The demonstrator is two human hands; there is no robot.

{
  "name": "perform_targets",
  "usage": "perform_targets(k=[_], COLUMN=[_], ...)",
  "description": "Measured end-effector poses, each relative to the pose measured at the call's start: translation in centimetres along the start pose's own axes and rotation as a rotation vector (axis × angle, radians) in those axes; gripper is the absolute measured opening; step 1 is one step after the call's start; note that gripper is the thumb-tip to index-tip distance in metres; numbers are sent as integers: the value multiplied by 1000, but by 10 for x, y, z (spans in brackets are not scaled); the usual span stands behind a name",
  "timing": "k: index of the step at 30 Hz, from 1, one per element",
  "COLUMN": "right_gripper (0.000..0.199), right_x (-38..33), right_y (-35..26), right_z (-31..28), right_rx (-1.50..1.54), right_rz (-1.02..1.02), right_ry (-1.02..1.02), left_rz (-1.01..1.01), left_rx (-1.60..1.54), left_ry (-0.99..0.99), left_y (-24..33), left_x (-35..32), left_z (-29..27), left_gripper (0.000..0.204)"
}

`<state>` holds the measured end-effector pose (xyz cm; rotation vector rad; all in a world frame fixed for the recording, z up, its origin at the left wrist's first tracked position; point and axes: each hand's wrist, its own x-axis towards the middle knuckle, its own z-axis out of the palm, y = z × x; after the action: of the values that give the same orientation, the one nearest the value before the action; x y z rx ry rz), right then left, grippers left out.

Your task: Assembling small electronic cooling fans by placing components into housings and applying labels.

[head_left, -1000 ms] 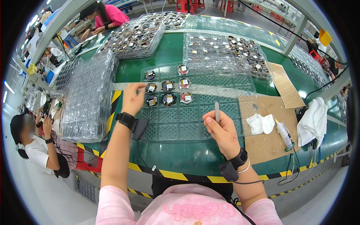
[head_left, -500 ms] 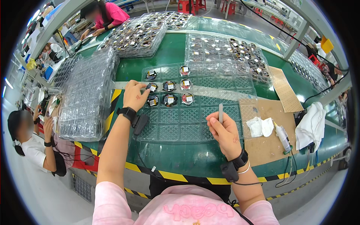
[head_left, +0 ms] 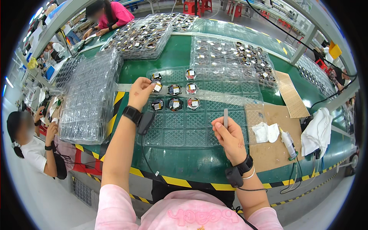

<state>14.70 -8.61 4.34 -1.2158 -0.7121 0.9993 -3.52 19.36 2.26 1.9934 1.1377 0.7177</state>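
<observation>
Round part (head_left: 156, 87), small with a white label, sits pinched in my left hand (head_left: 141, 92) over the clear tray (head_left: 199, 126), centre-left of the frame; that hand has dropped lower onto the tray's filled rows. My right hand (head_left: 230, 138) stays closed around a grey stick (head_left: 225, 118).

A factory assembly line: a long green workbench (head_left: 184, 168), stacked clear trays (head_left: 90, 96), seated co-workers (head_left: 34, 149).

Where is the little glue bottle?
In the head view, the small white bottle lies on the brown cardboard sheet at the person's right, between the crumpled white tissue and the white cloth.
</observation>
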Motion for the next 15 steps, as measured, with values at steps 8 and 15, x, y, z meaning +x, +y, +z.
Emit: perform_targets(k=[8, 15], right_gripper=[12, 13], right_x=[0, 2], right_y=[3, 8], right_z=[-1, 3], right_rx=[-18, -30], right_rz=[19, 41], right_ry=[5, -6], left_rz=[-119, -370], left_rx=[-1502, -1951], left_ry=[-342, -671], left_y=[66, 123], left_x=[-77, -137], left_z=[-3, -2], left_gripper=[29, 39])
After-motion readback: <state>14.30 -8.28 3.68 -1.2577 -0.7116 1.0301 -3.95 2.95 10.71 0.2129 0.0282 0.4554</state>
